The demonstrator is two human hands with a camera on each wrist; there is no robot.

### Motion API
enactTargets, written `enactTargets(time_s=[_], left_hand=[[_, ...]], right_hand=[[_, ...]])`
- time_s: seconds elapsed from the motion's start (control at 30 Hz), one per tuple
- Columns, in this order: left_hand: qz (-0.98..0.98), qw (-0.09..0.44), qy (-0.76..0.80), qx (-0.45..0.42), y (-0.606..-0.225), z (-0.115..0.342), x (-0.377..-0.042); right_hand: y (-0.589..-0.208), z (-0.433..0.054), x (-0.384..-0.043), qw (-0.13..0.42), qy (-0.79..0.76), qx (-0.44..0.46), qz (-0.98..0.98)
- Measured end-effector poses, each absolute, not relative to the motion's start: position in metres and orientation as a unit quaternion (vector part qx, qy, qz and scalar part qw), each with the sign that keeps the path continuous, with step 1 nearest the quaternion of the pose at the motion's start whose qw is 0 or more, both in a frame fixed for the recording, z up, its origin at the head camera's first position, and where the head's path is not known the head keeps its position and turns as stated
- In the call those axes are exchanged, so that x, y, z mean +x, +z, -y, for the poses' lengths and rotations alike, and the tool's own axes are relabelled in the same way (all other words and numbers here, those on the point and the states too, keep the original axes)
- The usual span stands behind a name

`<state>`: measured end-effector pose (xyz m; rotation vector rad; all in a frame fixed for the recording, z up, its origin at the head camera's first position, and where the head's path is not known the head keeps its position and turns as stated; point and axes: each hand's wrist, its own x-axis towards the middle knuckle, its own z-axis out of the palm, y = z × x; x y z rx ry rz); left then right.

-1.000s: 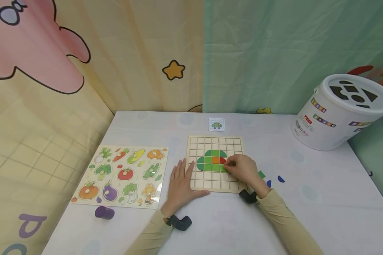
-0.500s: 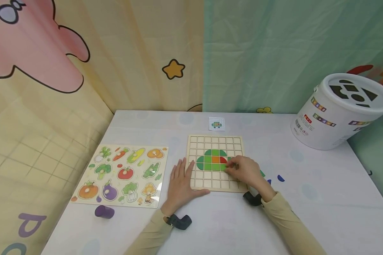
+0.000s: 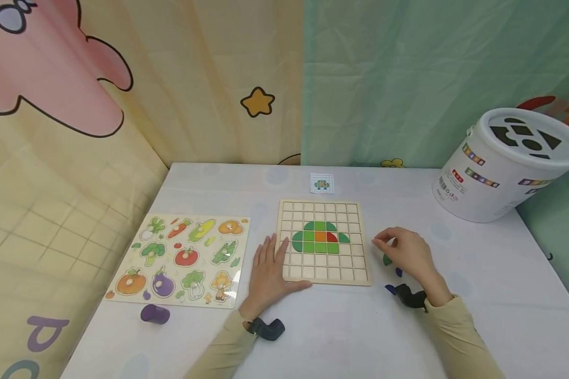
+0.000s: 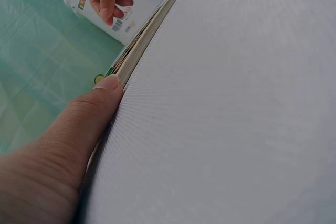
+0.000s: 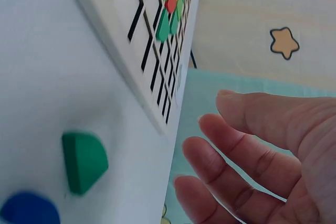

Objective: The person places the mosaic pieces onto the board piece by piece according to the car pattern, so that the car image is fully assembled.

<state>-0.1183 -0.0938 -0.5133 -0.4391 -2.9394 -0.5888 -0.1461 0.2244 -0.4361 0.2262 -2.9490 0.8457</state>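
Note:
A wooden grid board (image 3: pixel 322 273) bears a car-like pattern of green squares (image 3: pixel 320 247), orange squares, a red quarter piece (image 3: pixel 332 237) and darker green rounded pieces, one of them at the right end (image 3: pixel 343 238). My left hand (image 3: pixel 267 273) lies with straight fingers at the board's left edge; in the left wrist view its thumb (image 4: pixel 79 116) touches the near edge. My right hand (image 3: pixel 408 253) hovers right of the board, fingers loosely bent and holding nothing. Below it sit a dark green quarter piece (image 5: pixel 84 161) and two blue pieces (image 3: pixel 399 272).
A small pattern card (image 3: pixel 322 183) lies behind the board. To the left is a vegetable puzzle board (image 3: pixel 239 226), with a purple cylinder (image 3: pixel 155 314) in front of it. A white bucket (image 3: pixel 483 184) with a shape-hole lid stands at the back right. Curtains hang behind the table.
My right hand has moved right, off the board to above the loose pieces. A dark green rounded piece now shows at the pattern's right end. My left hand stays in place.

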Motion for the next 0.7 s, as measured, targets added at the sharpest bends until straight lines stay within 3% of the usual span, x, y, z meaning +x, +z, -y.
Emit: enactTargets(time_s=[0.43, 0.7], left_hand=[[0.968, 0.055, -0.200, -0.143, -0.511, 0.094, -0.118], [0.968, 0.053, -0.199, -0.144, -0.512, 0.093, -0.118]], right_hand=[[-0.443, -0.249, -0.132, -0.077, 0.256, 0.016, 0.964], [-0.447, -0.249, -0.129, -0.092, 0.251, 0.016, 0.963]])
